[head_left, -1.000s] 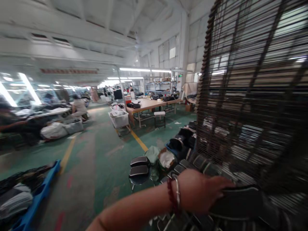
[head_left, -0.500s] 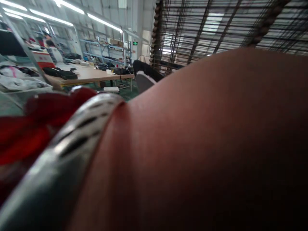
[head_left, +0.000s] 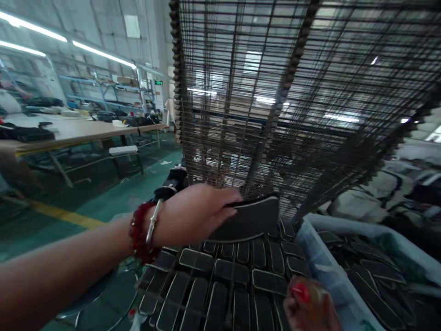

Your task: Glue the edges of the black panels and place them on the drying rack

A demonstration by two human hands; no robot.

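My left hand (head_left: 200, 214), with a red bead bracelet (head_left: 139, 232) and a silver bangle (head_left: 152, 225) at the wrist, pinches a dark flat panel with a pale edge (head_left: 251, 218) between thumb and fingers. It is above rows of similar dark, pale-edged panels (head_left: 232, 271) laid out close together below. My right hand (head_left: 312, 303) is low at the right, curled closed beside the plastic bin. A small red thing (head_left: 301, 292) shows at its thumb and fingers; I cannot make out its kind.
A large wire-mesh rack (head_left: 237, 92) slopes up behind the panels. At the right a translucent bin (head_left: 330, 271) holds many dark panels. White sacks or bundles (head_left: 358, 207) lie beyond it. A worktable (head_left: 93, 131) and a stool (head_left: 123, 151) stand at the left.
The arm that filled the view close up has moved away and down to the left. The panel in my left hand, the laid-out rows, the bin and my right hand now show.
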